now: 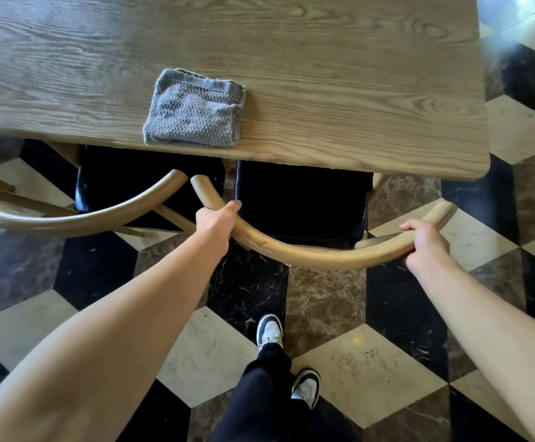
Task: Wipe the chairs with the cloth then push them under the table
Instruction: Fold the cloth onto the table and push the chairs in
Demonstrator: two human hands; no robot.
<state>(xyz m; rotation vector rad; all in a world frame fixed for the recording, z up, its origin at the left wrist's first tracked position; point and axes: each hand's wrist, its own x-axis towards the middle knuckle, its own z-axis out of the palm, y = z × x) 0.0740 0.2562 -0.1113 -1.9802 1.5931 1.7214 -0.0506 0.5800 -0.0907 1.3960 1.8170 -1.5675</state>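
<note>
Wooden and curved, the backrest of the left-hand chair with its dark seat [68, 218] sits at about nine o'clock, its seat already partly beneath the oak-grain tabletop [323, 90]. Towards eleven o'clock the folded grey waffle-weave cloth [192, 113] lies on the table just inside its near edge, held by neither hand, so the wiping looks finished for now and the pushing step is in hand. At the centre, the left hand [216, 223] grips the left end of the bent pale-wood back rail of the right-hand chair [307, 253], fingers wrapped under and thumb lying along the top. That chair's black cushion [301, 202] is roughly half under the table edge. At three o'clock the right hand [425, 242] holds the rail's other end, fingers curled over the top. Both hands are closed firmly around the rail. At six o'clock the person's shoes [271, 333] stand on the chequered marble floor [371, 371]. Next, I judge, comes an even forward shove towards twelve o'clock, both arms pressing equally so the chair slides straight and its rail end does not knock its neighbour's, which lies just beside it.
</note>
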